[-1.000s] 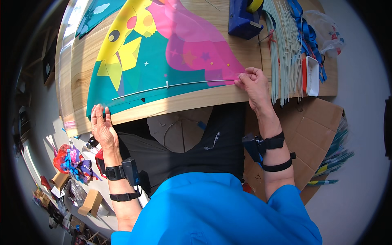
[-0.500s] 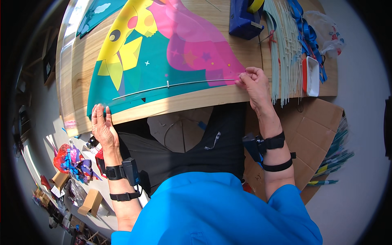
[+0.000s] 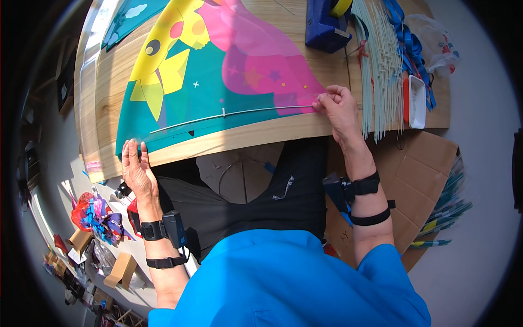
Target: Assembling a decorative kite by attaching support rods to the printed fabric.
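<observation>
A thin printed sheet, like a kite sail [image 3: 180, 117], lies on the wooden table in teal, pink and yellow. Along its near edge runs a slim white rod [image 3: 188, 122] with a small white piece near its middle. My right hand [image 3: 340, 111] pinches at the rod's right end, by the sail's pink corner; the fingertips hide the exact grip. At the sail's near left corner, my left hand [image 3: 139, 171] rests palm up, its fingers stretched out against the edge.
A blue tape dispenser [image 3: 327, 27] stands at the far right. Beside it lie many pale rods [image 3: 376, 76], blue ribbon [image 3: 412, 46] and a white tray [image 3: 417, 102]. A cardboard sheet [image 3: 403, 180] is below the table's right side. Another teal sheet [image 3: 131, 19] lies far left.
My right hand has shifted slightly away from me, its fingers still pinched by the rod's right end. The left hand and the sail look almost unchanged.
</observation>
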Tool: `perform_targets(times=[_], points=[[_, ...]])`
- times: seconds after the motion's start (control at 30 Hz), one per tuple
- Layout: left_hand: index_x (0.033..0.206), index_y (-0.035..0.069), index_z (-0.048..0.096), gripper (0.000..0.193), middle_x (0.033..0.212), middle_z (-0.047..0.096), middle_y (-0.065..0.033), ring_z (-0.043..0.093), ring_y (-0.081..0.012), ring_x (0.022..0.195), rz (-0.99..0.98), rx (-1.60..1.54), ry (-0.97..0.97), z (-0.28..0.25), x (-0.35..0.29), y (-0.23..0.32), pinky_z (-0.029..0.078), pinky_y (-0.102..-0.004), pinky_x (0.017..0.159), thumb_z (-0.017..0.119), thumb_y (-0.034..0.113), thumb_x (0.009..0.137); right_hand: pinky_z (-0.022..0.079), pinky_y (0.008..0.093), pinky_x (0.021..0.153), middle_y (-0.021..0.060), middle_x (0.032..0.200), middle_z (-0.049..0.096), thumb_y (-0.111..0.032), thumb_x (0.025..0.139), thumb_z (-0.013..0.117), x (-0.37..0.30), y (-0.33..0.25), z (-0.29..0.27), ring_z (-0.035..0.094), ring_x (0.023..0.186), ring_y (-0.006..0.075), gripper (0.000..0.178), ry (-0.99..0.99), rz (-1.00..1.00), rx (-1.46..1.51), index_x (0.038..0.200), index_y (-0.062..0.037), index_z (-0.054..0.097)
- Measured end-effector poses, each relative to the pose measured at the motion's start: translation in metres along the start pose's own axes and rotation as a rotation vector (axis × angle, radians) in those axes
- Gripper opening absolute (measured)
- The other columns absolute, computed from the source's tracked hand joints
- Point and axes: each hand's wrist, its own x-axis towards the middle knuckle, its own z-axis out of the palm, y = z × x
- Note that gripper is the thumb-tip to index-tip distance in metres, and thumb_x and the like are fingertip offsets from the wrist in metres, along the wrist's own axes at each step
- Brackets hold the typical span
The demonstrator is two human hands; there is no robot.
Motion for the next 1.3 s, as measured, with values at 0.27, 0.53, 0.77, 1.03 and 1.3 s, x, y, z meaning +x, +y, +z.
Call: perform_targets(times=[0.27,0.53,0.77,1.03,1.3], points=[[0.114,0.004,0.058,0.026,0.109,0.062,-0.0033,0.058,-0.0115,0.104,-0.001,0.006,-0.001,0.0001,-0.0002,0.0001,0.048,-0.0322,0.098,0.064,0.015,0.092,0.054,0.0233,0.068,0.0105,0.089,0.061,0.000,0.085,0.061,-0.0006,0.0015,0.0000,0.062,0.074,0.0136,0.034,0.005,-0.008,0.009,0.115,0.0069,0.046],[0.115,0.003,0.058,0.027,0.111,0.061,-0.0042,0.058,-0.0123,0.107,0.003,0.015,0.007,0.0001,-0.0004,-0.0004,0.048,-0.0316,0.099,0.064,0.014,0.092,0.053,0.0229,0.068,0.0093,0.087,0.061,0.000,0.085,0.061,0.0010,0.0022,0.0003,0.062,0.073,0.0131,0.034,0.012,-0.010,-0.009,0.115,0.0067,0.046],[0.113,0.003,0.060,0.023,0.113,0.062,-0.0045,0.059,-0.0128,0.105,0.005,0.006,0.004,-0.0014,0.0009,-0.0013,0.048,-0.0327,0.100,0.063,0.014,0.093,0.057,0.0261,0.076,0.0106,0.094,0.062,0.001,0.089,0.059,0.0022,0.0051,-0.0025,0.063,0.082,0.0153,0.030,-0.019,0.010,-0.048,0.115,0.0032,0.044],[0.113,0.002,0.060,0.024,0.112,0.063,-0.0053,0.059,-0.0134,0.104,0.001,-0.009,-0.001,-0.0036,0.0019,-0.0029,0.048,-0.0319,0.100,0.063,0.014,0.092,0.058,0.0266,0.077,0.0111,0.094,0.062,0.002,0.089,0.059,0.0009,0.0054,-0.0031,0.063,0.084,0.0153,0.029,-0.021,0.016,-0.027,0.114,0.0040,0.044],[0.114,0.003,0.059,0.025,0.108,0.063,-0.0050,0.059,-0.0124,0.102,-0.003,-0.004,0.002,-0.0027,0.0000,-0.0007,0.049,-0.0301,0.094,0.064,0.015,0.092,0.051,0.0230,0.069,0.0087,0.087,0.063,-0.002,0.084,0.063,-0.0060,0.0019,-0.0045,0.061,0.076,0.0118,0.033,-0.011,-0.066,-0.083,0.113,0.0058,0.050]])
